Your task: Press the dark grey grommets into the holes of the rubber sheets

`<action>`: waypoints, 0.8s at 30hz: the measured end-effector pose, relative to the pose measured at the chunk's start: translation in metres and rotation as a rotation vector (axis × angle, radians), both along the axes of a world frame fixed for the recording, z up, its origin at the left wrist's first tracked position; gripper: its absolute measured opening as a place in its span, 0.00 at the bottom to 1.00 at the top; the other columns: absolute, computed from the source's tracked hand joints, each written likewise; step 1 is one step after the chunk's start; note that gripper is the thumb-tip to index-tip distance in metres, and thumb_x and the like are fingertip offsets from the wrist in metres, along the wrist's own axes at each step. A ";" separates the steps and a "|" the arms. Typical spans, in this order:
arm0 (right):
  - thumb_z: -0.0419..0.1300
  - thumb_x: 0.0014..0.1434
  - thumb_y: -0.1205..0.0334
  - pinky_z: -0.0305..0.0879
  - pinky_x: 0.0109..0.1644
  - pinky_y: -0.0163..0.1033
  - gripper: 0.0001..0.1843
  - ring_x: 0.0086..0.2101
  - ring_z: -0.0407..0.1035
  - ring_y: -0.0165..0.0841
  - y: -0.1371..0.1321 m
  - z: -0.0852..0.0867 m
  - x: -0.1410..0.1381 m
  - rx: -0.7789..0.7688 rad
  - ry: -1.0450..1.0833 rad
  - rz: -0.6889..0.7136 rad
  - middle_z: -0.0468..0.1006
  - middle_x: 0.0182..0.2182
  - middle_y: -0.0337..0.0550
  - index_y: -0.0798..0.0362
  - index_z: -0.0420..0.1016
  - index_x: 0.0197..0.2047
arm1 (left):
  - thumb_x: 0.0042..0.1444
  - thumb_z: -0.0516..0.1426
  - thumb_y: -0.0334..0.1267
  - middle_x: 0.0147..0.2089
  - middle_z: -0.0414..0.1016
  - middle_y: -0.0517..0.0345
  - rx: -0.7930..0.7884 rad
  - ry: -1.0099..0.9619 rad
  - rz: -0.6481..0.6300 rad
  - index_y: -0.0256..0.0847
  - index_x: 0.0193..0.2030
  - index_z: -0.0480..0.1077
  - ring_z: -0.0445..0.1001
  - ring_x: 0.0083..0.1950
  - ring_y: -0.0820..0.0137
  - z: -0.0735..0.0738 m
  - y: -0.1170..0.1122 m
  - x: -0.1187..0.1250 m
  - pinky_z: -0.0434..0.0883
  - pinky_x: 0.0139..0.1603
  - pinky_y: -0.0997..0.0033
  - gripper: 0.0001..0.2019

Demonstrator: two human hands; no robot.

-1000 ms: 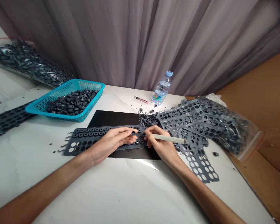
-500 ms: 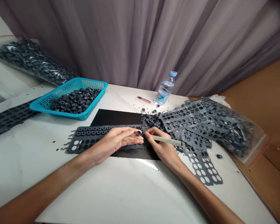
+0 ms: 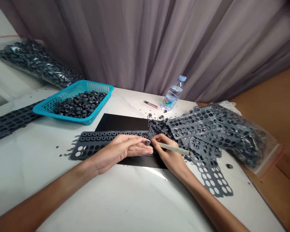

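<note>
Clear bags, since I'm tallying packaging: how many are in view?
2: the left bag beyond the basket, and the right bag near the table's right edge. The white crumple behind it can't be identified; more may be hidden.

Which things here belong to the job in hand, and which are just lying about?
Job things, likely:
small dark ring, at the left hand
pale stick, in the right hand
sheet of rings
blue basket of rings

Apparently just lying about:
water bottle
pink-handled snips
</note>
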State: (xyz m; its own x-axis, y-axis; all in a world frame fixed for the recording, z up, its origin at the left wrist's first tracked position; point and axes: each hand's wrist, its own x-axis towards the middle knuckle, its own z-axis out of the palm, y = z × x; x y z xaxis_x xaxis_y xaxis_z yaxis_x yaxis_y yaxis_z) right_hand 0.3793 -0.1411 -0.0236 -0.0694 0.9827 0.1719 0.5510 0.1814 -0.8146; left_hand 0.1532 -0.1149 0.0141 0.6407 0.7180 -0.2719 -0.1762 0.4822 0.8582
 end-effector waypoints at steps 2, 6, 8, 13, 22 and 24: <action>0.57 0.71 0.53 0.66 0.37 0.38 0.13 0.33 0.73 0.36 0.000 0.000 0.000 0.000 -0.003 0.000 0.79 0.33 0.41 0.50 0.76 0.39 | 0.68 0.61 0.44 0.51 0.84 0.38 -0.006 -0.012 0.002 0.33 0.53 0.78 0.81 0.59 0.56 0.001 0.000 0.000 0.69 0.69 0.56 0.16; 0.57 0.71 0.53 0.65 0.37 0.39 0.12 0.33 0.73 0.36 0.000 0.001 0.000 -0.005 -0.009 0.001 0.79 0.33 0.41 0.50 0.76 0.40 | 0.68 0.60 0.43 0.51 0.84 0.38 -0.017 -0.026 0.005 0.33 0.53 0.78 0.82 0.57 0.56 0.003 -0.001 0.000 0.71 0.68 0.56 0.16; 0.57 0.71 0.53 0.65 0.37 0.39 0.12 0.33 0.73 0.37 -0.001 0.001 0.000 -0.010 -0.008 0.009 0.79 0.33 0.42 0.50 0.76 0.40 | 0.68 0.60 0.44 0.52 0.84 0.38 -0.026 -0.023 0.008 0.33 0.54 0.78 0.82 0.57 0.56 0.004 -0.001 0.001 0.72 0.67 0.56 0.16; 0.57 0.72 0.54 0.65 0.37 0.39 0.11 0.31 0.72 0.37 -0.004 0.001 -0.002 -0.020 0.020 0.018 0.78 0.32 0.42 0.49 0.75 0.41 | 0.68 0.60 0.47 0.52 0.84 0.39 -0.013 0.042 0.018 0.34 0.56 0.77 0.82 0.57 0.57 0.004 0.002 0.003 0.75 0.63 0.59 0.19; 0.54 0.73 0.51 0.66 0.37 0.35 0.14 0.32 0.74 0.34 -0.007 -0.007 -0.002 -0.070 0.081 -0.036 0.79 0.33 0.41 0.50 0.74 0.41 | 0.64 0.61 0.53 0.52 0.84 0.52 0.796 0.652 0.683 0.44 0.56 0.75 0.83 0.53 0.58 0.003 0.049 -0.052 0.75 0.64 0.55 0.20; 0.55 0.73 0.51 0.66 0.38 0.34 0.14 0.32 0.74 0.35 -0.006 -0.009 -0.002 -0.070 0.082 -0.022 0.79 0.33 0.41 0.50 0.75 0.41 | 0.60 0.64 0.54 0.52 0.84 0.54 0.891 0.739 0.824 0.44 0.54 0.76 0.83 0.52 0.59 0.008 0.059 -0.071 0.76 0.63 0.57 0.21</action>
